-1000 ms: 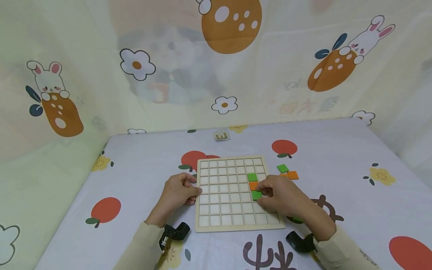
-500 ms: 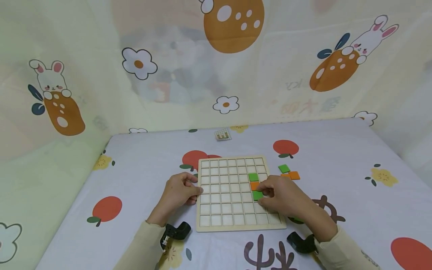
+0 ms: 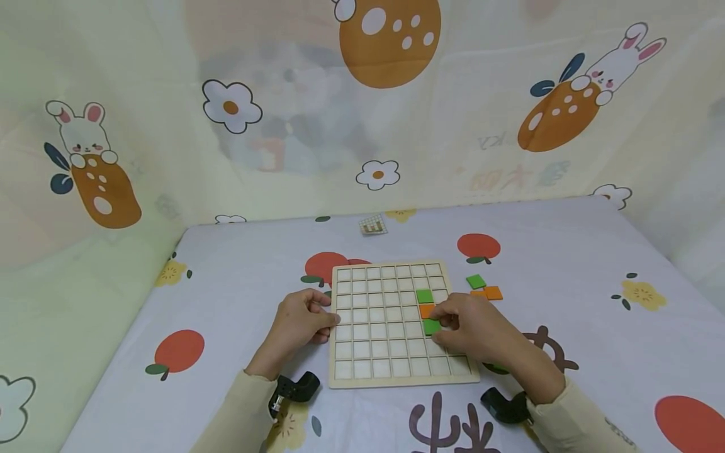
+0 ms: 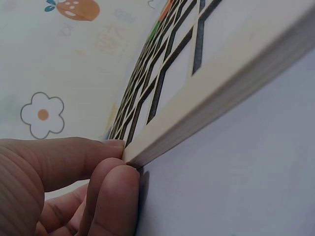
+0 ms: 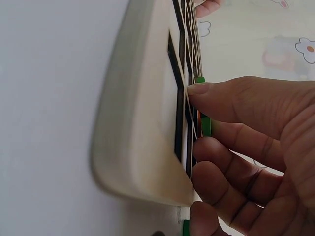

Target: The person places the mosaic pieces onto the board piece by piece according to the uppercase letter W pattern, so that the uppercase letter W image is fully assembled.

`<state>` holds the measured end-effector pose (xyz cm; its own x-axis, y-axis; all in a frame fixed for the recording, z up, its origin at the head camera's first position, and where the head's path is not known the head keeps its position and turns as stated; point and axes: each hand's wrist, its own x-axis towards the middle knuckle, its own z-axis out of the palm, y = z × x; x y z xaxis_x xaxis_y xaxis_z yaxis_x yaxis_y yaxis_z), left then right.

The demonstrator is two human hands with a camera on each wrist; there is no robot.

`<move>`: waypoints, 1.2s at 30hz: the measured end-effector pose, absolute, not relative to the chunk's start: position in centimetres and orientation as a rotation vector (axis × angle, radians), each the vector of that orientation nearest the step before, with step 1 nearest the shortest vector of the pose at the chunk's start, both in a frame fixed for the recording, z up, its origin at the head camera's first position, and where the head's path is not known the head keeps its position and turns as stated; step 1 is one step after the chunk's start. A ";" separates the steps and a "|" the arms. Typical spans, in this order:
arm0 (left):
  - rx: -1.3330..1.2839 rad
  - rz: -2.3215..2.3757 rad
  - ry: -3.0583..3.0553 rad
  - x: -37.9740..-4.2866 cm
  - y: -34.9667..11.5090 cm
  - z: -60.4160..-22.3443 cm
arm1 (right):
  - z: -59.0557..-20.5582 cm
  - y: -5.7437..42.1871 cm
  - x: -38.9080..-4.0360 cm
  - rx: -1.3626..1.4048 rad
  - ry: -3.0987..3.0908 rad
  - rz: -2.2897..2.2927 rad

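Observation:
A pale wooden grid board (image 3: 376,383) lies flat in front of me. In its right part a green tile (image 3: 424,296), an orange tile (image 3: 427,311) and a nearer green tile (image 3: 432,327) form a column. My left hand (image 3: 297,323) holds the board's left edge, the thumb on top and fingers against the side, as the left wrist view shows. My right hand (image 3: 476,324) is over the board's right side, pinching the nearer green tile between thumb and index finger. In the right wrist view that green tile (image 5: 206,127) shows behind the thumb; its far part is hidden.
Right of the board lie a loose green tile (image 3: 476,281), an orange tile (image 3: 493,292) and another orange tile (image 3: 478,293) partly covered. A small card with a grid pattern (image 3: 372,225) lies behind the board. A printed cloth (image 3: 243,264) covers the table.
Neither hand visibly shifts against the board, and the tiles stay where they are. Only the head view drifts slightly.

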<state>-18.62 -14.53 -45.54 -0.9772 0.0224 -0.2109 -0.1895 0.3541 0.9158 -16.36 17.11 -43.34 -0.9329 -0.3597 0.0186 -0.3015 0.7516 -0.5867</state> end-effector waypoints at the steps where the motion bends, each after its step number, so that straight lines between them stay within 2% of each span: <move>1: -0.150 1.680 2.425 -18.6 -14.5 -45.5 | -43.4 17.1 -16.4 -0.539 2.850 -0.931; 24: -0.133 1.683 2.431 -18.6 -14.6 -45.7 | -43.1 17.4 -16.3 -0.520 2.864 -0.931; 36: -0.157 1.660 2.435 -18.4 -14.4 -45.4 | -41.3 21.8 -15.4 -0.418 3.037 -0.916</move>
<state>-18.39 -14.40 -45.43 -0.9763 0.0197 -0.2154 -0.1933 0.3673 0.9098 -15.41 21.81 -41.28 -0.9643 -0.2313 0.1294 -0.2642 0.8022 -0.5353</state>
